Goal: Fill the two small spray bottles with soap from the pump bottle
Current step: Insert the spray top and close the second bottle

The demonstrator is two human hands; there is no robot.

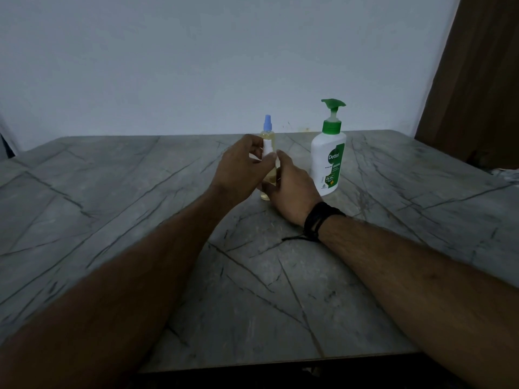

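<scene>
A: Yellow liquid shows in both small bottles, so you look near the end. The spray bottle with the white top (266, 164) stands just left of the pump bottle (328, 161) and is filled well up its body. Your left hand (241, 169) pinches its white top between thumb and fingertips; your right hand (292, 189) curls round its lower body, at its base. My reading: you are seating or tightening that top.

B: And the other one?

A: The spray bottle with the blue top (267, 127) stands behind the first, farther back and left of the pump bottle, capped, its visible shoulder yellow. How full it is lower down, I cannot tell; your hands cover it.

B: Count, please.

A: Spray bottles, two. Pump bottle, one, white with green pump, upright, untouched. Hands, two, both on the white-topped bottle. Black wristband (318, 220), one, on your right wrist. Grey veined table (140, 220), one.

B: What is left?

A: Likely only finishing the white top.
</scene>
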